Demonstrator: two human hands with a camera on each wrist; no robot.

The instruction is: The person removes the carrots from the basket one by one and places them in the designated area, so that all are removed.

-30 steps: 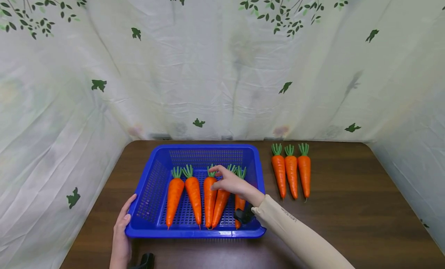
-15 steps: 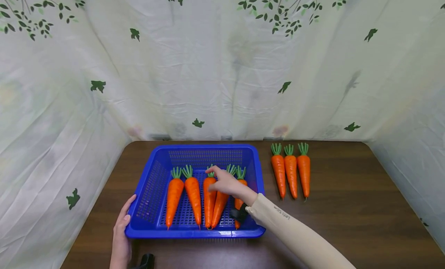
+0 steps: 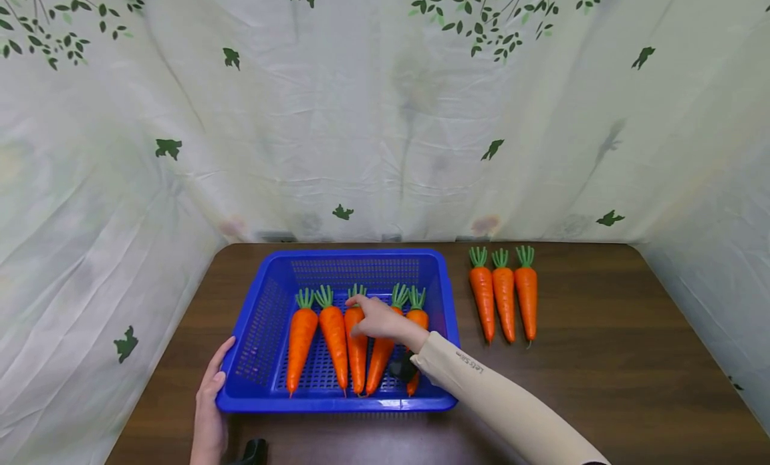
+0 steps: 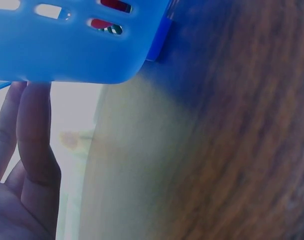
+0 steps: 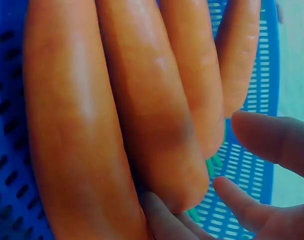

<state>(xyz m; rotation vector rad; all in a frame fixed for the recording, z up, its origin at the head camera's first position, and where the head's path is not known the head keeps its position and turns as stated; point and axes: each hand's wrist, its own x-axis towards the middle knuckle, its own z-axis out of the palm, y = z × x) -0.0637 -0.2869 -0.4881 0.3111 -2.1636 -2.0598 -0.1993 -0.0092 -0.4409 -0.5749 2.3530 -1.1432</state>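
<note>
A blue plastic basket (image 3: 349,403) holds several orange carrots with green tops. My right hand (image 3: 375,318) is over the middle carrot (image 3: 356,351) inside it. In the right wrist view the thumb (image 5: 161,215) touches that carrot's side, between it and the nearest carrot (image 5: 77,120); the other fingers are spread, apart from the carrots. My left hand (image 3: 210,391) rests against the basket's left side, thumb and fingers at the outer rim. The left wrist view shows straight fingers (image 4: 37,130) meeting the basket wall, their tips hidden behind it.
Three more carrots (image 3: 504,298) lie side by side on the brown wooden table (image 3: 601,358), right of the basket. A white curtain (image 3: 385,117) with leaf prints hangs behind and at both sides. A black strap piece (image 3: 255,451) shows by the left wrist.
My right hand has moved a little to the left, and the middle carrot has shifted left with it, away from the carrot on its right. The left hand and basket stay in place.
</note>
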